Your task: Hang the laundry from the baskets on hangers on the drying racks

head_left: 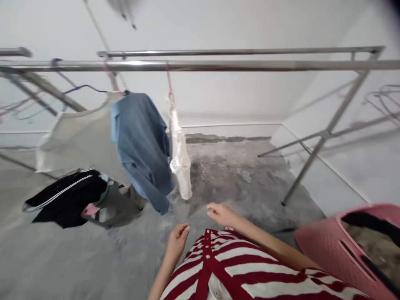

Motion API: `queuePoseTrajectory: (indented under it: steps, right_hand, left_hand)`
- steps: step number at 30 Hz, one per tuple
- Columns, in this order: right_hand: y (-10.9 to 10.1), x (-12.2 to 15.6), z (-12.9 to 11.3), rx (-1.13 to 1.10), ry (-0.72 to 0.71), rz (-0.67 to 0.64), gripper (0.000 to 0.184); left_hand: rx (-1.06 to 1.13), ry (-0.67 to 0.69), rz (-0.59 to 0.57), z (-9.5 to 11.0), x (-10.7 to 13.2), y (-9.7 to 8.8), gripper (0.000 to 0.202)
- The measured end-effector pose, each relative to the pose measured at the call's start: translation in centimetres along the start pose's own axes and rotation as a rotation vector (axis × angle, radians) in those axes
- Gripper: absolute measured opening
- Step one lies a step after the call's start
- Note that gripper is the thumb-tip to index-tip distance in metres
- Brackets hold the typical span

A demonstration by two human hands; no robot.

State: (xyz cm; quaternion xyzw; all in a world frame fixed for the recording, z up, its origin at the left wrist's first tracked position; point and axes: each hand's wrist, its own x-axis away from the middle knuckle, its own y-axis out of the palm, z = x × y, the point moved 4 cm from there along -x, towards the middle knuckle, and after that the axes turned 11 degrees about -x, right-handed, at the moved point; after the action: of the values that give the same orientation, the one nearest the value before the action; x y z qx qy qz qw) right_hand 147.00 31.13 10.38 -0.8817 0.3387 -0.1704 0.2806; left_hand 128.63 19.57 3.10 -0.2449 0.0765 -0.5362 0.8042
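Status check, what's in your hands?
Left hand, right hand: raised, nothing visibly held. Nearest: white shiny garment on steel rail. Pink plastic basket off to right.

On the drying rack's front rail (200, 65), a denim shirt (142, 150) hangs between a sleeveless top (78, 137) and a slip (179, 158); a laundry basket (346, 246) is at far right.

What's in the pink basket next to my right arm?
Greyish-brown fabric with black strips shows inside the pink laundry basket. Its wall and the picture's edge cut off the rest, so anything beneath stays hidden.
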Motion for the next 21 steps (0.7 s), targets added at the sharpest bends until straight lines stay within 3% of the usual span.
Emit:
queuePoseTrajectory:
  steps: [2, 5, 9, 13, 17, 21]
  right_hand:
    - [0.5, 3.0, 3.5, 0.097, 0.139, -0.009, 0.028]
    - [-0.4, 6.7, 6.9, 0.134, 0.270, 0.015, 0.028]
    - [-3.1, 10.1, 10.0, 0.062, 0.364, 0.174, 0.028]
    - [-6.4, 13.9, 12.9, 0.012, 0.422, 0.360, 0.023]
    - [-12.3, 20.9, 17.0, 0.004, 0.521, 0.663, 0.024]
    - [-20.3, 32.3, 22.6, 0.033, 0.703, 1.080, 0.030]
  left_hand:
    - [-0.035, 0.035, -0.117, 1.5, -1.0, 1.2, 0.049]
    - [-0.100, 0.095, -0.280, 4.5, -2.4, 3.4, 0.049]
    - [-0.185, 0.199, -0.442, 9.2, -3.3, 7.7, 0.047]
    - [-0.205, 0.259, -0.588, 12.7, -2.5, 12.8, 0.046]
    - [-0.255, 0.247, -0.697, 14.7, -1.5, 18.1, 0.048]
    - [-0.288, 0.220, -0.741, 16.8, -1.0, 23.2, 0.054]
